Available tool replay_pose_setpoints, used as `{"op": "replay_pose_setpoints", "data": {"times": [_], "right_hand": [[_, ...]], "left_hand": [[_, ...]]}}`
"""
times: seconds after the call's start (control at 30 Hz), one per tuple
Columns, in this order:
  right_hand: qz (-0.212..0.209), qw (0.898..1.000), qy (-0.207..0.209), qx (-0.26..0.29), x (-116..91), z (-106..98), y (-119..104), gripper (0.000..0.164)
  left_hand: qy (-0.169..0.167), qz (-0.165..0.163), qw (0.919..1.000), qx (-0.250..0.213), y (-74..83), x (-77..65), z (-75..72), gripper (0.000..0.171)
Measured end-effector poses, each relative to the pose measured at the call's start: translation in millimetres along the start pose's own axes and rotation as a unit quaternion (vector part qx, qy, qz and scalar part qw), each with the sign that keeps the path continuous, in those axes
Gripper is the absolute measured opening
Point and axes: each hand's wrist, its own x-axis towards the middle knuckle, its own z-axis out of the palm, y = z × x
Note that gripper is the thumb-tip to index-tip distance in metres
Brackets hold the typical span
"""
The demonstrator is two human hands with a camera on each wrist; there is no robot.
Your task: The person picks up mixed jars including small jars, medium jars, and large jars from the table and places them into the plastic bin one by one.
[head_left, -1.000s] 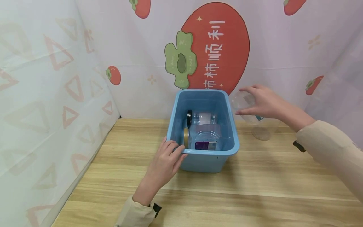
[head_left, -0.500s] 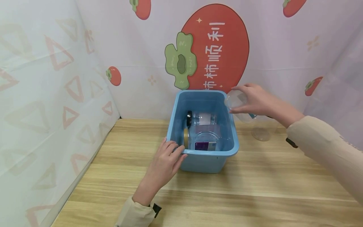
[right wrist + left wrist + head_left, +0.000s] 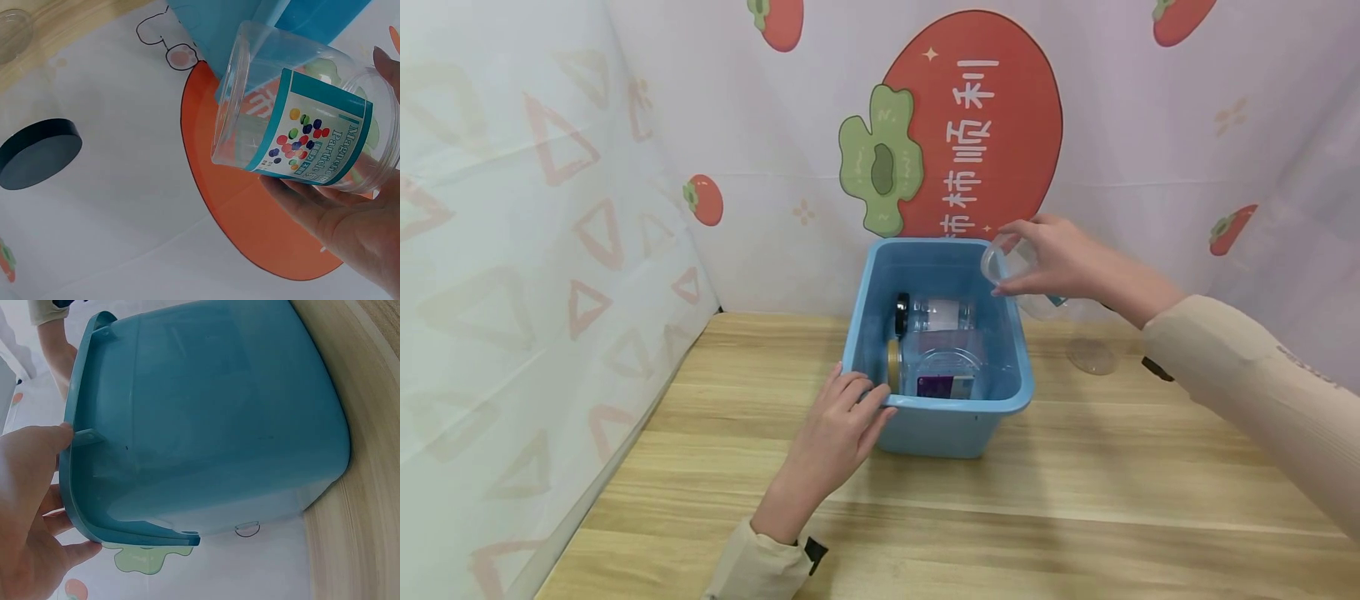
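A blue plastic bin stands on the wooden table. My left hand grips its near left corner; in the left wrist view the thumb lies on the rim's outside and the fingers pass behind. My right hand holds a clear plastic jar tilted on its side over the bin's right rim. The right wrist view shows its teal-edged label with coloured dots. Inside the bin lie a clear jar with a black lid and another with a yellow lid, beside a purple label.
Right of the bin a further clear jar stands on the table, its black lid showing in the right wrist view. A printed cloth hangs close behind the bin, and another cloth along the left.
My right hand has moved left with the clear jar, from beside the bin to over its right rim. My left hand has stayed on the bin's corner.
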Motion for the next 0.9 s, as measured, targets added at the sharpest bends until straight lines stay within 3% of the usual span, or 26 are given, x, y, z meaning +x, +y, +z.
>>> {"op": "replay_pose_setpoints", "data": {"times": [0.9], "right_hand": [[0.005,0.999,-0.027,-0.032,20.5,-4.3,-27.5,0.088]], "left_hand": [[-0.004,-0.005,1.0,0.0,-0.2,-1.0,2.6,0.027]]}}
